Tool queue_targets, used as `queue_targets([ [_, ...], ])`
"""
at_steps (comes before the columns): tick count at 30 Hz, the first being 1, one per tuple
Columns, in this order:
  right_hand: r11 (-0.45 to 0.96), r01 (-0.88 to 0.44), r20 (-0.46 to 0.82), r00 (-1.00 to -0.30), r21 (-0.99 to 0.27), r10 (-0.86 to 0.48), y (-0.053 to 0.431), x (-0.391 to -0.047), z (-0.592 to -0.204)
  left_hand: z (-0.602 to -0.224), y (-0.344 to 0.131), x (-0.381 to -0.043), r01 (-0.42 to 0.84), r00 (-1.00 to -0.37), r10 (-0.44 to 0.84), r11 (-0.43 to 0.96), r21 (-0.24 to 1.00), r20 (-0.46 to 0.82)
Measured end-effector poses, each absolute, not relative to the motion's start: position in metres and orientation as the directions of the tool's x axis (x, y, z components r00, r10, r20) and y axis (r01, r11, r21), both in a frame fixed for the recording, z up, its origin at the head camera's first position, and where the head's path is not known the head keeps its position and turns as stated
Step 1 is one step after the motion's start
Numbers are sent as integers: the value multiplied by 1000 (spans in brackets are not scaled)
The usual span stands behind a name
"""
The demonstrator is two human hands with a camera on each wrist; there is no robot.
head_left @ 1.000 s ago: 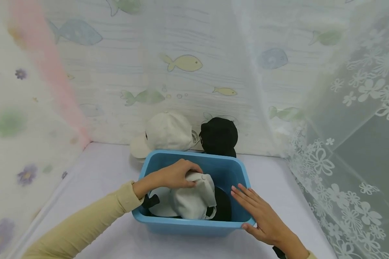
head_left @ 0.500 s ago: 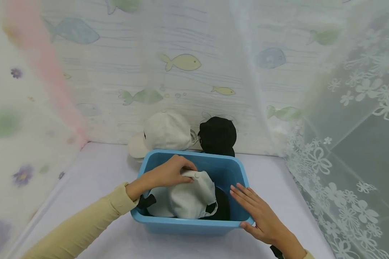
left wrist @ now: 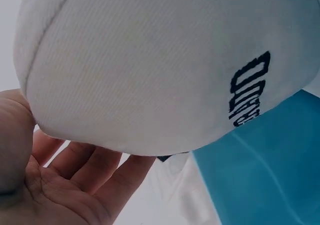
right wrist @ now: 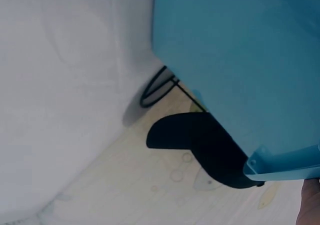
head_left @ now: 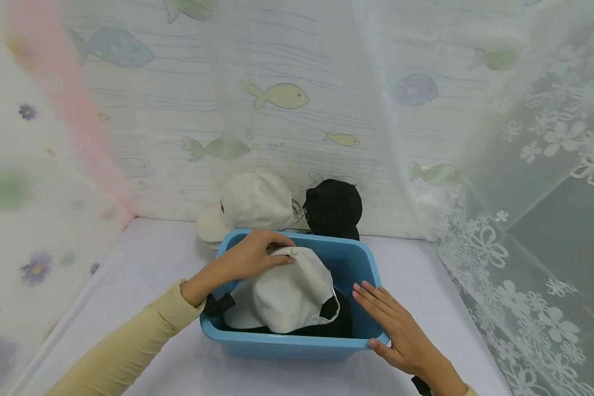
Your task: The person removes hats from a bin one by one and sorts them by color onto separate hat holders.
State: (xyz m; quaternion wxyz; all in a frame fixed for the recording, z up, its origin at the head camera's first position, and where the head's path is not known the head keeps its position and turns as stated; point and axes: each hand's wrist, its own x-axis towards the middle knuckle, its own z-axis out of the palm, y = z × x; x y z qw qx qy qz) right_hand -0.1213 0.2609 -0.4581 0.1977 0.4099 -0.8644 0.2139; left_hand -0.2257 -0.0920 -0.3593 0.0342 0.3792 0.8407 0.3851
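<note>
A white baseball cap [head_left: 292, 297] is inside the blue plastic tub [head_left: 287, 342], tilted, its brim toward the left. My left hand [head_left: 249, 256] pinches the top of its crown between thumb and fingers. Dark lettering shows on that cap [left wrist: 135, 70] in the left wrist view, with my left hand [left wrist: 65, 180] at its edge. Under it in the tub lies something black [head_left: 344, 316], perhaps another cap, mostly covered. My right hand [head_left: 401, 330] rests on the tub's right front corner, fingers straight over the rim and thumb outside.
Behind the tub, against the fish-printed curtain [head_left: 282, 121], stand an off-white cap [head_left: 257, 201] and a black cap [head_left: 334, 209]. A dark wire stand [right wrist: 159, 87] shows near the black cap in the right wrist view. White cloth [head_left: 163, 258] covers the surface under the tub.
My left hand has risen and shifted a little left, drawing the white cap's crown upward within the tub. My right hand has stayed on the rim.
</note>
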Motion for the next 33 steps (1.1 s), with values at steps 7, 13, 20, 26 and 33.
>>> queue_targets([
  [7, 569, -796, 531, -581, -209, -617, 260, -123, -459, -347, -100, -224, 581, -763, 576, 412, 702, 293],
  [13, 576, -791, 528, -585, -206, -615, 260, -124, -460, -333, -107, -226, 602, -767, 507, 357, 714, 393],
  [20, 594, -775, 524, -604, -213, -600, 264, -120, -461, -309, -105, -233, 617, -767, 444, 317, 720, 463],
  [26, 597, -769, 530, -612, -228, -586, 265, -119, -461, -279, -109, -245, 634, -765, 386, 308, 709, 516],
  [33, 586, -777, 535, -604, -230, -591, 261, -121, -462, -241, -122, -269, 682, -731, 298, 327, 654, 614],
])
